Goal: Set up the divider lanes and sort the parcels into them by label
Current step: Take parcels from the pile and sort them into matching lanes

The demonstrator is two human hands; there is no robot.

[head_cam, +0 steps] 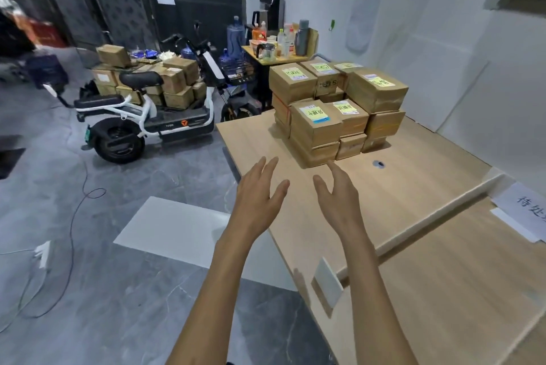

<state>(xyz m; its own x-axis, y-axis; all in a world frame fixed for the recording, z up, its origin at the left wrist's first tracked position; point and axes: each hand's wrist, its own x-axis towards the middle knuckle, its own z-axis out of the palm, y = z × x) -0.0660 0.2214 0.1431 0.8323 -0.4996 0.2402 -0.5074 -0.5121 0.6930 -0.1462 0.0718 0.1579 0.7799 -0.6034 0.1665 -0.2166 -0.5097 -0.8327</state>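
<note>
Hovering over the table (413,187), both your hands hold nothing. Small white card (326,280) stands at the near table edge, well back of your fingers, between the forearms. Left hand (258,199): fingers straight, spread wide. Right hand (339,199): fingers straight, thumb apart, palm turned left. Wooden divider strip (443,212) lies right of the right fingers. Stack of labelled parcels (334,110) sits just beyond both sets of fingertips, untouched. Scooter (147,116) stands far left of them, on the floor.
</note>
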